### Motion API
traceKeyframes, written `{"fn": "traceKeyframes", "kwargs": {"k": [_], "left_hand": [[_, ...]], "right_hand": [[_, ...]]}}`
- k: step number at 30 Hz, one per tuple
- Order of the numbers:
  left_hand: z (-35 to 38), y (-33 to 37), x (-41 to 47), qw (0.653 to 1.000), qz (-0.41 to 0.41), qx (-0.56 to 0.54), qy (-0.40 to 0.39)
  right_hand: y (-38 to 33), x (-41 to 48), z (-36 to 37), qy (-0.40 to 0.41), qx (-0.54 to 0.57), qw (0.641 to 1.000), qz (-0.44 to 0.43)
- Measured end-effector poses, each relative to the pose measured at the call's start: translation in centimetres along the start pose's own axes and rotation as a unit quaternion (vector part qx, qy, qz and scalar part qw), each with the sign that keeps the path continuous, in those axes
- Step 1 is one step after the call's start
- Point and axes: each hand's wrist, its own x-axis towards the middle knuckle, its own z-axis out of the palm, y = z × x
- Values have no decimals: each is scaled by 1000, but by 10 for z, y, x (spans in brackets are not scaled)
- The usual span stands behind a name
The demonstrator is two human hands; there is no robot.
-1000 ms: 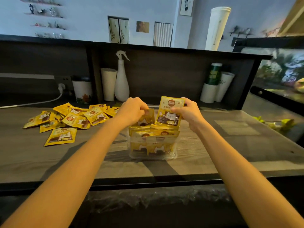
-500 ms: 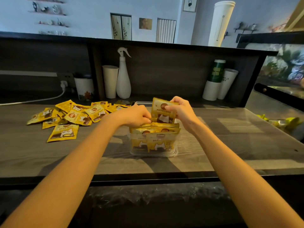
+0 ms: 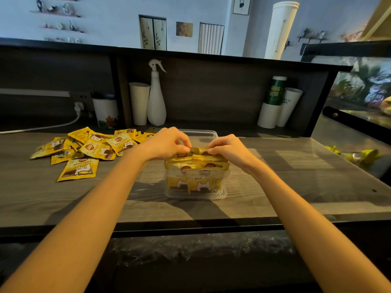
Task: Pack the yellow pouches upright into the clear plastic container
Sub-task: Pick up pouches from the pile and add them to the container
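Both grips [image 3: 169, 142] [image 3: 227, 148] pinch pouch [image 3: 197, 151] top.

Both bare forearms stretched from the near corners toward the middle, converging at the far end. The left hand [image 3: 169, 142] and the right hand [image 3: 227, 148] were turned palm down with knuckles up and fingers curled. Each pinched the top edge of one yellow pouch [image 3: 197, 151], and the two hands were near each other but apart.
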Motion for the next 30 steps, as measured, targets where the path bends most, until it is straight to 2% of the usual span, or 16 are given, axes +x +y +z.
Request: {"fn": "traceKeyframes", "kwargs": {"k": [7,11,15,18,24,30], "left_hand": [[7,0,1,1000,5,13,-18],[8,-1,-1,1000,-15,16,13],[9,1,-4,999,-5,29,-38],[8,0,-5,999,-13,10,-37],[4,1,-8,1000,-26,-11,12],[-20,-13,-29,988,-75,-10,135]], "right_hand": [[0,-4,1,-22,-42,999,10],[2,-6,3,-32,-47,998,15],[0,-7,3,-31,-61,997,17],[-5,-9,3,-38,-90,995,6],[-20,-3,6,17,-54,998,21],[-51,6,33,112,-64,990,-56]]}}
